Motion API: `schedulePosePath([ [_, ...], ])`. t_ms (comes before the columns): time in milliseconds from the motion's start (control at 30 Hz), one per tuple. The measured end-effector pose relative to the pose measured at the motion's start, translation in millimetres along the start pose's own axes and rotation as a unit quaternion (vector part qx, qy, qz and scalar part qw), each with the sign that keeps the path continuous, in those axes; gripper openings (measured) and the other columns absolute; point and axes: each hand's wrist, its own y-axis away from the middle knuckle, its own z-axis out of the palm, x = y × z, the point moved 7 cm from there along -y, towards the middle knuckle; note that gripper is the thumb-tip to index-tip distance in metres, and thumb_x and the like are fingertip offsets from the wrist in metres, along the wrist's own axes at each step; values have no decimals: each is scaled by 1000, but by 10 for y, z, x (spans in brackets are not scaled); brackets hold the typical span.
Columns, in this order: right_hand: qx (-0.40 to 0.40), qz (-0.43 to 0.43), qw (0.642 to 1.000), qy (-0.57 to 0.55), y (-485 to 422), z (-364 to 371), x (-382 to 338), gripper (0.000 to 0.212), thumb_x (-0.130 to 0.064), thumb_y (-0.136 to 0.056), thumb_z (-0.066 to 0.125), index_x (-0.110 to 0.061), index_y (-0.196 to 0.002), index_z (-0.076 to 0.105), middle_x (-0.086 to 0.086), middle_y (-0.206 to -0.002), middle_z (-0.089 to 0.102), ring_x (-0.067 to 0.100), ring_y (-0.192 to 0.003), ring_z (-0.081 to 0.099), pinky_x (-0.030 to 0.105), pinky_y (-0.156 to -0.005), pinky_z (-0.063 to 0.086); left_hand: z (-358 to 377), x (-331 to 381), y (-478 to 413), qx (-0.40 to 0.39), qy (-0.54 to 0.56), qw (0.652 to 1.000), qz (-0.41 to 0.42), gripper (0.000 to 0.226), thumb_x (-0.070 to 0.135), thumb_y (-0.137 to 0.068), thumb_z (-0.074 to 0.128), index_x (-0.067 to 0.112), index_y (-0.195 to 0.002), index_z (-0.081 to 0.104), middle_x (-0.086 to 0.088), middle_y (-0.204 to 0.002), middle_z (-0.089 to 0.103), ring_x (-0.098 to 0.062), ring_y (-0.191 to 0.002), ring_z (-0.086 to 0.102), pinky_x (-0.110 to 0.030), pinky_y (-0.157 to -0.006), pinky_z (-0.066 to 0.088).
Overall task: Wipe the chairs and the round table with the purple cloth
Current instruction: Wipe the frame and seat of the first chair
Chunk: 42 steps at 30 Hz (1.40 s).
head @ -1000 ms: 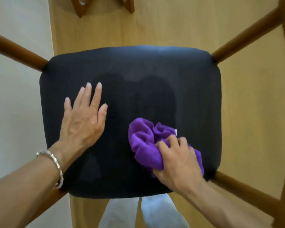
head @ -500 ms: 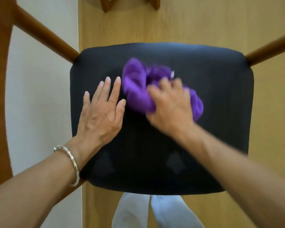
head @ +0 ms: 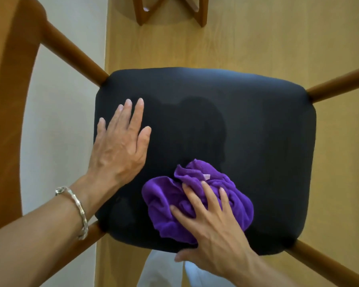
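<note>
Two hands on the seat [head: 257, 131]: left hand [head: 120, 150] flat beside the purple cloth [head: 164, 201], right hand [head: 214, 228] splayed, pressing it.

Bunched purple cloth [head: 197, 204] lies on the chair's black seat [head: 247, 141], near its front edge.

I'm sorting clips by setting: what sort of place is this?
Probably a home dining area: a wooden chair frame with a black padded seat, light wood-look floor, and crossed wooden legs beyond, perhaps a table's base.
</note>
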Motion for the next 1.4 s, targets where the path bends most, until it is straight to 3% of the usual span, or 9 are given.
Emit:
schedulePosePath([
  [167, 104, 5, 994, 28, -194, -338, 153, 91, -75, -57, 67, -35, -137, 46, 12, -148, 39, 40, -125, 44, 52, -96, 36, 67, -118, 50, -11, -3, 1000, -3, 63, 50, -91, 7, 26, -149, -2, -5, -157, 9, -20, -145, 8, -50, -114, 9],
  [300, 1, -8, 999, 38, -146, 27, 91, 118, -89, -38, 62, -34, -141, 43, 13, -147, 42, 50, -132, 37, 73, -92, 29, 115, -133, 124, -19, 6, 1000, -11, 65, 52, -89, 5, 25, -149, -1, -5, -157, 10, -20, -144, 8, -50, -114, 9],
  [467, 0, -35, 999, -7, -35, 134, -77, 72, -64, -61, 74, -37, -125, 55, 3, -133, 55, 41, -121, 53, 57, -82, 52, 75, -43, 42, -12, 16, 1000, -5, 67, 52, -88, 4, 26, -149, -2, -3, -158, 9, -17, -145, 7, -47, -114, 7],
  [633, 93, -108, 989, -30, -271, -233, -20, 42, -37, -67, 65, -32, -108, 60, 2, -116, 59, 31, -96, 60, 42, -67, 48, 2, -6, -63, 7, 36, 999, -5, 66, 53, -88, 5, 28, -149, -3, -2, -158, 7, -16, -145, 5, -46, -115, 5],
  [767, 238, 16, 971, -28, -1099, -1077, 638, 42, -31, -70, 60, -25, -111, 65, 13, -115, 60, 40, -89, 58, 47, -68, 49, -166, 24, -182, 34, 66, 997, 2, 61, 47, -93, 12, 29, -149, -4, -1, -158, 4, -14, -145, 2, -43, -114, 1],
  [967, 55, 106, 993, -9, -1892, -1149, 1058, 82, -69, -71, 64, -41, -142, 31, 8, -144, 32, 38, -126, 37, 55, -100, 36, -198, -43, -189, 50, 82, 995, -3, 58, 45, -96, 15, 31, -148, -6, 0, -158, 2, -13, -144, 0, -42, -114, 0],
  [1167, 160, 60, 985, -2, -1274, -690, 356, 40, -35, -66, 70, -31, -105, 63, 7, -109, 56, 37, -91, 53, 41, -71, 39, -146, -88, -79, 34, 58, 998, -13, 61, 49, -93, 10, 30, -148, -6, 1, -158, 2, -13, -144, 1, -41, -113, 0],
  [1300, 70, -88, 993, -29, -475, -50, -351, 39, -35, -62, 70, -34, -100, 63, 1, -108, 57, 31, -84, 54, 41, -68, 43, -54, -12, 117, 13, 25, 1000, 11, 63, 50, -91, 7, 27, -149, -2, -3, -158, 10, -18, -145, 8, -48, -114, 9],
  [1400, 44, -114, 991, -54, -406, -67, -320, 42, -39, -63, 68, -38, -105, 61, -1, -105, 57, 28, -82, 56, 40, -63, 45, 6, -47, 246, -2, 14, 1000, 15, 63, 51, -90, 6, 27, -148, -3, -3, -158, 9, -18, -144, 8, -50, -114, 11],
])
